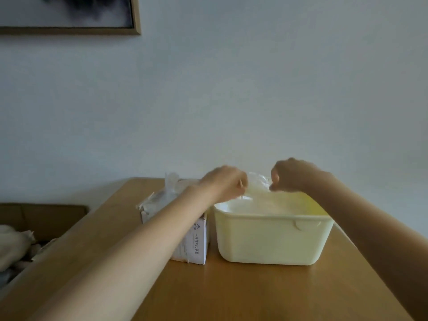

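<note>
A pale yellow plastic bin (271, 239) stands on the wooden table (254, 293). A clear plastic bag (257, 184) rises out of the bin's top. My left hand (225, 181) pinches the bag's left edge with curled fingers. My right hand (291, 174) pinches its right edge in the same way. Both hands sit just above the bin's far rim, close together. The bag's lower part lies inside the bin and looks blurred.
A white box of disposable PVC gloves (196, 242), with thin plastic sticking out of its top, stands right beside the bin on the left. An open cardboard box (44, 218) with crumpled stuff sits left of the table. A framed picture (69, 15) hangs on the wall.
</note>
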The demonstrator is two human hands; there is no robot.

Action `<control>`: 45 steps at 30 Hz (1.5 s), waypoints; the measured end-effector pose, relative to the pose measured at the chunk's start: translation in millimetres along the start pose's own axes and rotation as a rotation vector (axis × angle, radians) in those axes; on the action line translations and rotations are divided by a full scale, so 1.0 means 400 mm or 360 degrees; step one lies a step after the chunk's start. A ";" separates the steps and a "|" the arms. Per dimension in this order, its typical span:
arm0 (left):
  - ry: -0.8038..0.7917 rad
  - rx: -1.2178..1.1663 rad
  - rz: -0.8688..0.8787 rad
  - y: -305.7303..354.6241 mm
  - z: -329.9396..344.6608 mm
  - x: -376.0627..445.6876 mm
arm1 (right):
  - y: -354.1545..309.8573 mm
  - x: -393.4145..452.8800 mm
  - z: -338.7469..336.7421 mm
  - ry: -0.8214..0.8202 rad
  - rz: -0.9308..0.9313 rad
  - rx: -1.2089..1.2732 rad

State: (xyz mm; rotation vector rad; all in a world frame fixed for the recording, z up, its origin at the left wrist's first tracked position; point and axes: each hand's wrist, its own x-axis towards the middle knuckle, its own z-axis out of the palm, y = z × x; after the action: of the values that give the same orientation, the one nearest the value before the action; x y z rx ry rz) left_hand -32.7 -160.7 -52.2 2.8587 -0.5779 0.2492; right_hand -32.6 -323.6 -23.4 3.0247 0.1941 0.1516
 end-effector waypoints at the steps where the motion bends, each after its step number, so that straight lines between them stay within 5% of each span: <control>1: 0.0240 -0.0103 -0.0039 -0.020 -0.020 -0.019 | -0.024 0.001 -0.020 0.0195 -0.0038 0.0063; 4: 0.0307 -0.0192 -0.0188 -0.097 -0.079 -0.073 | -0.137 0.001 -0.058 0.0475 -0.0227 0.0518; 7: -0.0051 0.0027 -0.0347 -0.186 -0.108 -0.125 | -0.258 -0.012 -0.051 0.0180 -0.0572 0.0812; 10: -0.0036 -0.0044 -0.0359 -0.240 -0.116 -0.164 | -0.326 -0.008 -0.018 0.0003 -0.0680 0.0769; 14: 0.0242 -0.0342 -0.0382 -0.247 -0.122 -0.196 | -0.374 0.035 0.017 -0.0058 -0.0533 0.0740; 18: 0.0379 -0.0438 -0.0417 -0.228 -0.123 -0.180 | -0.393 0.056 0.018 0.0239 -0.0441 0.0861; 27: -0.0038 -0.0483 -0.0577 -0.224 -0.054 -0.166 | -0.326 0.036 -0.013 0.0189 -0.0347 0.1147; 33: -0.0208 -0.0505 -0.0626 -0.214 -0.034 -0.154 | -0.297 0.022 -0.016 0.0068 -0.0042 0.2136; 41: -0.0329 -0.0195 -0.0553 -0.243 -0.035 -0.164 | -0.212 0.017 -0.063 0.0532 0.0172 0.2741; 45: -0.0344 -0.0520 -0.0523 -0.235 -0.060 -0.166 | -0.160 0.015 -0.093 0.0693 0.0134 0.2883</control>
State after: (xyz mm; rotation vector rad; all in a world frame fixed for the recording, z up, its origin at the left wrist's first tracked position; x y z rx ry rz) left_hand -58.3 -46.1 -59.2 2.6180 -0.1553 -0.1930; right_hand -38.3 -255.8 6.7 4.6824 0.3792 1.2574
